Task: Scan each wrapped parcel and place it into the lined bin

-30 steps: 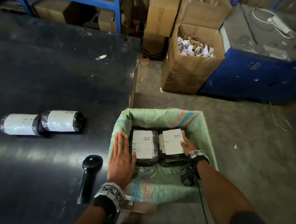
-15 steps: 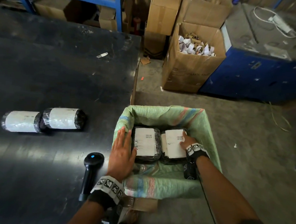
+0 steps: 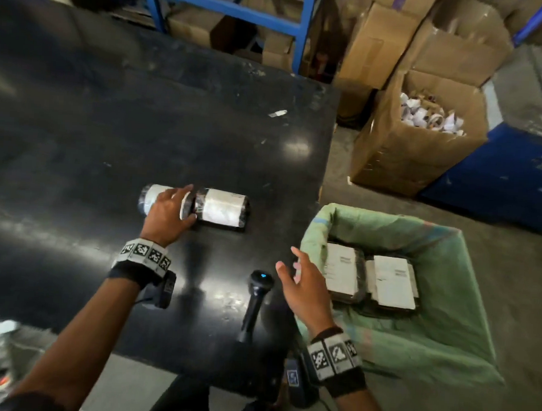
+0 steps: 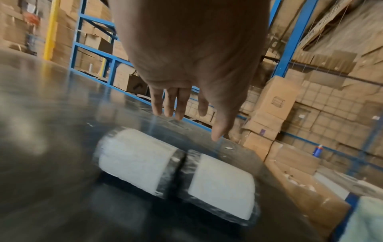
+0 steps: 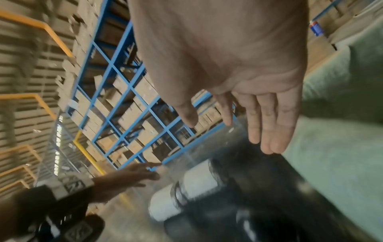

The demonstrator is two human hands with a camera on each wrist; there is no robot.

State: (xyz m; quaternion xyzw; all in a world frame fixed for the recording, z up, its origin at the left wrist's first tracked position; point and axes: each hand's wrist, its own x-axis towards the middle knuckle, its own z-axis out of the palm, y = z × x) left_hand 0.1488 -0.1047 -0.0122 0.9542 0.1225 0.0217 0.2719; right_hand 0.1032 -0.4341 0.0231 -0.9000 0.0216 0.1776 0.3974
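Observation:
Two round parcels in black film with white labels lie end to end on the black table (image 3: 95,117): the left parcel (image 3: 151,196) (image 4: 134,160) and the right parcel (image 3: 222,210) (image 4: 221,185). My left hand (image 3: 175,206) (image 4: 186,114) is spread over the left parcel with straight fingers; the left wrist view shows a gap beneath them. A black scanner (image 3: 255,298) lies near the table's front edge. My right hand (image 3: 291,269) (image 5: 238,127) hovers open and empty between the scanner and the green-lined bin (image 3: 434,242). Two flat labelled parcels (image 3: 341,273) (image 3: 391,282) lie inside the bin.
An open cardboard box of paper scraps (image 3: 423,150) stands on the floor behind the bin, beside a blue cabinet (image 3: 500,179). Blue shelving (image 3: 229,8) with cartons runs behind the table. A small white scrap (image 3: 277,113) lies on the far table.
Both hands have left the bin. The left hand went left to the round parcels on the table. The right hand rose out of the bin toward the scanner.

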